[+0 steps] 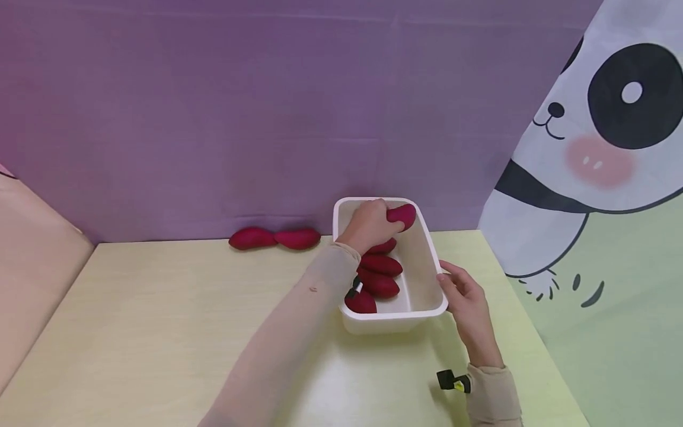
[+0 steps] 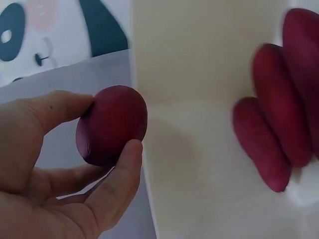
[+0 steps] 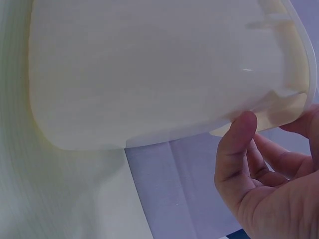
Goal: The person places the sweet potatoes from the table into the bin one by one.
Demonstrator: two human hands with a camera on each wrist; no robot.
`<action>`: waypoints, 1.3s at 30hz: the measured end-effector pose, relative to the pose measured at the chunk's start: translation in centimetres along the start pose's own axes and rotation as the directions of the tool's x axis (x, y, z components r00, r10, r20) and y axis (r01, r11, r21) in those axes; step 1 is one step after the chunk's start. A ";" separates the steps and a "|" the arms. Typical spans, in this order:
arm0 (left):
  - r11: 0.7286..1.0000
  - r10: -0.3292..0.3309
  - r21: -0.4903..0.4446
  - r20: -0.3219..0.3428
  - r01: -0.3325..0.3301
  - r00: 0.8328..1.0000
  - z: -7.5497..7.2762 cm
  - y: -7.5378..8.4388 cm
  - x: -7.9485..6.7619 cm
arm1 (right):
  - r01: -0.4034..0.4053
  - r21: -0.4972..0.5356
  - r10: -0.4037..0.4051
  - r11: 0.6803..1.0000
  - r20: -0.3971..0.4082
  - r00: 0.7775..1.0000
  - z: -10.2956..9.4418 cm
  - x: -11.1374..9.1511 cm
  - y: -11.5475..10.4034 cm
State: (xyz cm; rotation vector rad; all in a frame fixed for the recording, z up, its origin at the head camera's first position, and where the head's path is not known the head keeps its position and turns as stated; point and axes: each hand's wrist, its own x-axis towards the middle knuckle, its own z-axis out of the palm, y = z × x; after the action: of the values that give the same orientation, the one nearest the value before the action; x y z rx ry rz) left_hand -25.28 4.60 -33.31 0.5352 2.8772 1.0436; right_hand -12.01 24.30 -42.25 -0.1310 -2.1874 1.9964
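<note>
My left hand (image 1: 369, 225) reaches over the far part of a white plastic bin (image 1: 392, 320). Between its thumb and fingers it pinches a dark red sweet potato (image 1: 402, 216), seen end-on in the left wrist view as a rounded sweet potato (image 2: 112, 127). Below it, several more red sweet potatoes (image 1: 381, 265) lie side by side along the left of the bin, partly covered by my forearm. My right hand (image 1: 469, 302) grips the bin's right rim, its thumb (image 3: 234, 144) against the wall in the right wrist view.
Two red sweet potatoes (image 1: 274, 238) lie end to end at the table's back edge, left of the bin. Behind the pale wooden table (image 1: 160, 320) hangs a purple cloth (image 1: 213, 118). A panda-printed cloth (image 1: 603, 148) hangs at the right.
</note>
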 end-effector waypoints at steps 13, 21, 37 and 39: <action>0.987 -0.001 0.160 0.077 -0.011 0.997 3.2 -1.4 0.1 | -0.011 -0.036 0.011 0.999 -0.011 1.000 0.2 -0.1 -0.4; 0.982 -0.004 0.187 0.133 -0.021 0.991 4.2 -1.3 0.0 | -0.038 -0.042 0.037 0.998 -0.018 0.999 -0.1 -0.4 -0.4; 0.986 0.057 -0.159 -0.002 -0.057 0.998 2.6 0.2 -0.5 | -0.022 -0.003 0.022 1.000 -0.027 0.999 -0.4 -0.6 -0.1; 0.972 0.067 -0.223 -0.027 -0.071 0.997 1.8 0.6 -0.9 | -0.021 -0.005 0.021 1.000 -0.027 0.999 -0.4 -0.6 -0.1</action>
State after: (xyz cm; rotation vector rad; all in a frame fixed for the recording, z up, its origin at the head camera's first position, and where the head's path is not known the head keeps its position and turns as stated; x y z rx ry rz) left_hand -24.00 5.89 -34.38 0.6159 2.7236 1.3679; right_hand -11.34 24.58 -42.15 -0.1818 -2.1833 1.9884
